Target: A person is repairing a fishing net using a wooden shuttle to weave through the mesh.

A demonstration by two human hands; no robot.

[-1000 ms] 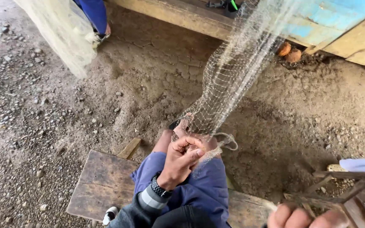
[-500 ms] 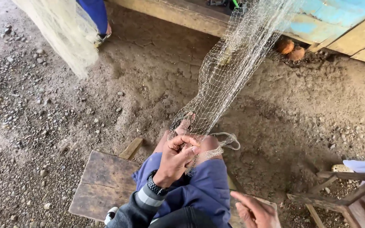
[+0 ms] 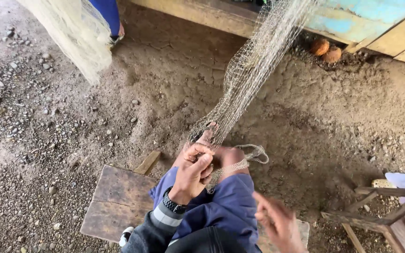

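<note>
From the head view, the person is sitting on a low wooden bench [image 3: 118, 197] set on the dirt floor [image 3: 118, 117], working on a pale fishing net [image 3: 254, 70] that is stretching up from the knee toward a wooden beam [image 3: 202, 14] at the top. The left hand [image 3: 194, 169] is curling its fingers [image 3: 198, 152] closed around the net's gathered lower edge, pinning it against the blue trouser knee [image 3: 230, 206], where a loop of net cord [image 3: 254, 152] is hanging loose to the side. The right hand [image 3: 280, 224] is hovering apart from the net, blurred, its fingers spread open and holding nothing that I can make out. It looks like a mending or knotting step, with the mesh being held taut; the next move would seem to call for the free hand to come to the pinched spot without slackening the strand. No containers are showing; two round brown husks [image 3: 326, 50] are lying by the blue painted board [image 3: 352, 21], and another net [image 3: 71, 33] is hanging at the upper left
</note>
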